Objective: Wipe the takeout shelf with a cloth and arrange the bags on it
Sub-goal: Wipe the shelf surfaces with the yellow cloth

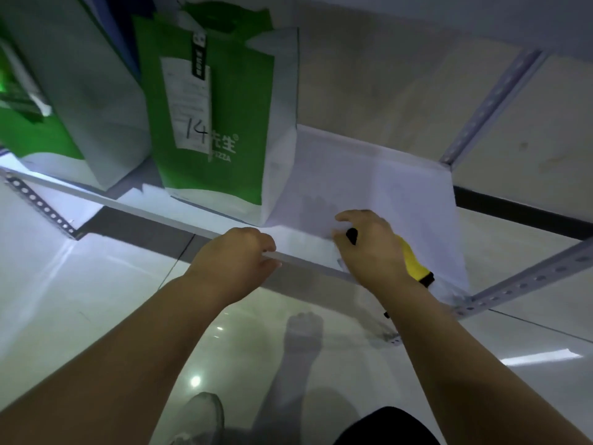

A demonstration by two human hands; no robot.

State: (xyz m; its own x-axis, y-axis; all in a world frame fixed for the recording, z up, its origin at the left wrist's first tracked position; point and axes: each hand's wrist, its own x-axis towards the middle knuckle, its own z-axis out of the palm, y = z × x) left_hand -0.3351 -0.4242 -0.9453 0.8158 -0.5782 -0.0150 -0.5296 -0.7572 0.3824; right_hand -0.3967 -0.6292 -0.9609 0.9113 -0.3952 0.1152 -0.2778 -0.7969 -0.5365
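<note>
The right grip, a bare hand, is curled around a yellow cloth pressed on the white shelf near its front right corner. The left grip clasps the shelf's front edge, fingers hooked over it. A green bag marked 14 stands just left of the cloth, and a second bag stands further left.

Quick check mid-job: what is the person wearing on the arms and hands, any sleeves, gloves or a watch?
The left forearm and right forearm are bare to the frame's edge, no sleeves in view. The left hand and right hand wear no gloves; no watch, band or ring shows.
</note>
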